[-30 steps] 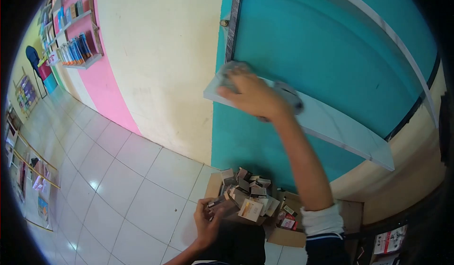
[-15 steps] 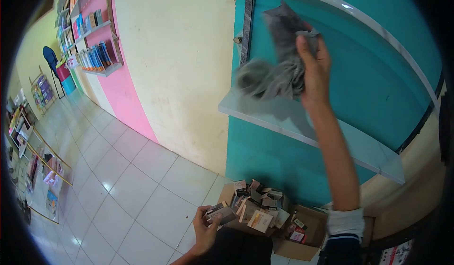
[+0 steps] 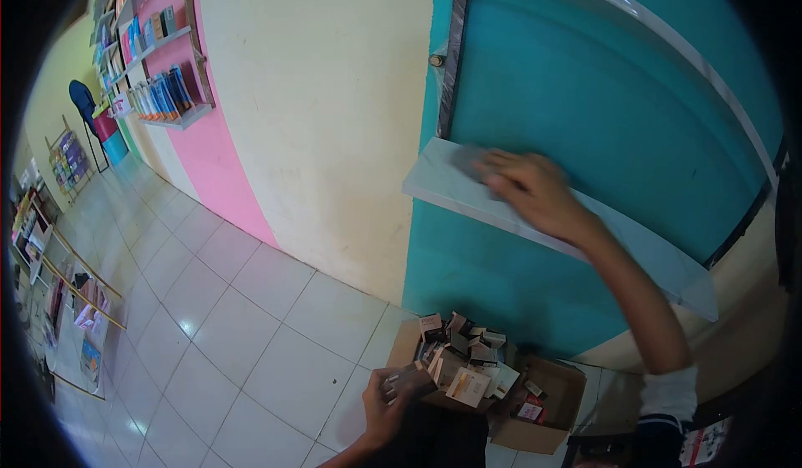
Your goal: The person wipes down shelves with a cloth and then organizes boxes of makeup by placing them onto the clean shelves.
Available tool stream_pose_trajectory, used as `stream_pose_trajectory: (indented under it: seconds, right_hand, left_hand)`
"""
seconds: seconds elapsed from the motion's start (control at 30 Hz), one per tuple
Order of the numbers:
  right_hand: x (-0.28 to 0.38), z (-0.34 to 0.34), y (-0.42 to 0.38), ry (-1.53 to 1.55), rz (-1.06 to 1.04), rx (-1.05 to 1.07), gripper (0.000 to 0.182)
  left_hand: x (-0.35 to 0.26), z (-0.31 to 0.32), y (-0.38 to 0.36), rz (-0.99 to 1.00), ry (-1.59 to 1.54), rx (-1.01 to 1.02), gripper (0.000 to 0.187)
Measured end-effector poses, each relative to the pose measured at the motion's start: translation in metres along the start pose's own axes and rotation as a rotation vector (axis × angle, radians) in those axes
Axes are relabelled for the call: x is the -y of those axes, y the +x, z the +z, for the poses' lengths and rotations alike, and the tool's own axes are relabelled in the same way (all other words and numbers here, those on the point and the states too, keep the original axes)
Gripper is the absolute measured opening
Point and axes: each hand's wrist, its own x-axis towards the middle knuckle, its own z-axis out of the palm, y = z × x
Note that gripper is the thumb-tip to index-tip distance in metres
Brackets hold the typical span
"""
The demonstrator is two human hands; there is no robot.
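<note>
Head view. Right hand [image 3: 539, 194], centre right of frame: fingers curled, grasping a blurred gray cloth [image 3: 470, 161] against the marbled shelf [image 3: 434, 186]. Cloth likely light, limp; best bunched under the fingertips. Left hand [image 3: 380, 405], bottom centre: fingers clasping a small box [image 3: 409, 382], near the open carton [image 3: 404, 347]. Box probably light, thin-walled, crushable; grip by opposite edges, gently.

The long white marble-patterned shelf [image 3: 618, 238] looks smooth and faintly glossy. The grey cloth [image 3: 470, 161] on it is matt and blurred. Pale square floor tiles [image 3: 242, 318] shine like glazed ceramic. The flat teal wall [image 3: 585, 109] looks painted and mostly matt; the open brown box [image 3: 558, 384] is dull cardboard.
</note>
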Motion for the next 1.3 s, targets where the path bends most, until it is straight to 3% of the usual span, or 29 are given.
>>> stream_pose_trajectory:
  seconds: [0.1, 0.17, 0.27, 0.33, 0.37, 0.53, 0.6, 0.73, 0.8, 0.83, 0.87, 0.93, 1.0, 1.07, 1.1, 1.13, 1.17, 1.2, 1.27, 1.3]
  right_hand:
    - [0.043, 0.029, 0.058, 0.16, 0.041, 0.074, 0.033]
    - [0.051, 0.037, 0.067, 0.105, 0.014, 0.055, 0.032]
    - [0.048, 0.034, 0.047, -0.006, 0.031, 0.039, 0.031]
    - [0.037, 0.027, 0.018, 0.026, 0.0, -0.154, 0.03]
    - [0.028, 0.019, 0.0, -0.009, 0.051, -0.142, 0.03]
    - [-0.034, -0.045, -0.133, -0.146, 0.342, -0.387, 0.032]
    - [-0.03, -0.093, -0.195, -0.168, 0.737, -0.29, 0.033]
    - [-0.057, -0.164, -0.344, -0.562, 1.087, -0.371, 0.041]
    - [-0.069, -0.183, -0.423, -0.488, 1.257, -0.486, 0.045]
    - [-0.078, -0.176, -0.476, -0.413, 1.401, -0.525, 0.046]
    - [-0.07, -0.147, -0.519, -0.532, 1.432, -0.482, 0.047]
    - [-0.034, -0.059, -0.572, -0.084, 1.719, -0.78, 0.043]
    - [0.014, 0.056, -0.627, 0.333, 1.817, -0.895, 0.042]
    - [0.067, 0.181, -0.645, 0.822, 1.882, -0.846, 0.041]
    - [0.093, 0.236, -0.643, 1.078, 1.882, -0.793, 0.041]
    - [0.113, 0.294, -0.645, 1.351, 1.782, -0.767, 0.041]
    - [0.133, 0.282, -0.578, 1.358, 2.046, -0.526, 0.037]
    - [0.154, 0.263, -0.527, 1.679, 2.013, -0.639, 0.032]
    - [0.169, 0.276, -0.505, 1.978, 1.748, -0.607, 0.03]
    - [0.173, 0.278, -0.497, 1.981, 1.745, -0.625, 0.03]
  left_hand:
    - [-0.004, 0.012, 0.003, -0.02, 0.045, 0.095, 0.028]
    - [-0.006, 0.017, 0.005, 0.059, 0.032, 0.139, 0.029]
    - [-0.019, 0.014, 0.001, 0.069, -0.005, 0.126, 0.028]
    - [-0.022, 0.005, -0.001, 0.036, 0.041, 0.102, 0.025]
    - [-0.022, 0.002, -0.002, 0.042, 0.059, 0.071, 0.026]
    - [-0.006, -0.014, -0.001, 0.066, 0.032, -0.001, 0.025]
    - [-0.014, -0.009, 0.001, 0.0, -0.004, 0.015, 0.025]
    - [-0.024, 0.0, 0.013, 0.033, 0.009, 0.011, 0.027]
    - [-0.055, 0.018, 0.026, 0.122, 0.018, 0.088, 0.027]
    - [-0.074, 0.03, 0.033, 0.211, 0.038, 0.151, 0.027]
    - [-0.095, 0.043, 0.042, 0.304, 0.061, 0.214, 0.028]
    - [-0.141, 0.083, 0.057, 0.449, -0.03, 0.385, 0.029]
    - [-0.186, 0.139, 0.065, 0.545, -0.055, 0.567, 0.03]
    - [-0.21, 0.206, 0.084, 0.697, -0.039, 0.793, 0.03]
    - [-0.213, 0.25, 0.088, 0.661, -0.163, 0.902, 0.03]
    - [-0.209, 0.289, 0.1, 0.716, -0.122, 0.974, 0.029]
    - [-0.204, 0.322, 0.105, 0.678, -0.052, 1.01, 0.03]
    - [-0.196, 0.349, 0.109, 0.639, 0.015, 1.048, 0.031]
    - [-0.175, 0.384, 0.114, 0.658, 0.104, 1.042, 0.033]
    - [-0.165, 0.398, 0.115, 0.678, 0.19, 1.028, 0.036]
